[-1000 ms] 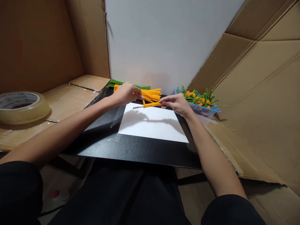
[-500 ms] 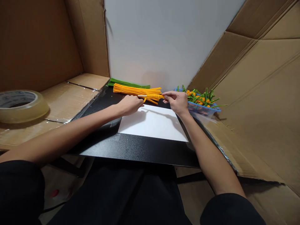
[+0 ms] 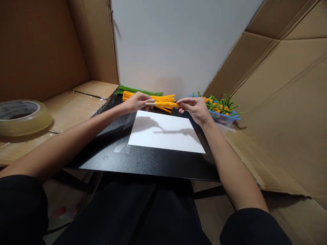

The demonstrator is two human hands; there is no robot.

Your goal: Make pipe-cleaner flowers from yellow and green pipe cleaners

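Note:
A thin pale stick (image 3: 150, 103) is held level above the paper, with an orange pipe cleaner (image 3: 166, 104) coiled around its right part. My left hand (image 3: 136, 101) is closed at the bare left part of the stick, next to where the coil starts; its fingertips are partly hidden. At the other end, my right hand (image 3: 195, 107) pinches the coiled pipe cleaner between thumb and fingers. Behind the stick lie a bundle of orange pipe cleaners (image 3: 130, 96) and a bundle of green pipe cleaners (image 3: 140, 90).
White paper (image 3: 166, 136) lies on the black table (image 3: 143, 163). A blue basket (image 3: 224, 118) of green and orange pipe-cleaner pieces stands at the right. On cardboard at the left sits a roll of clear tape (image 3: 28, 124). Cardboard walls (image 3: 286, 112) flank both sides.
My left hand has turned and moved slightly up and left along the stick. The loose pipe-cleaner end that hung by it no longer shows. My right hand keeps its pinch.

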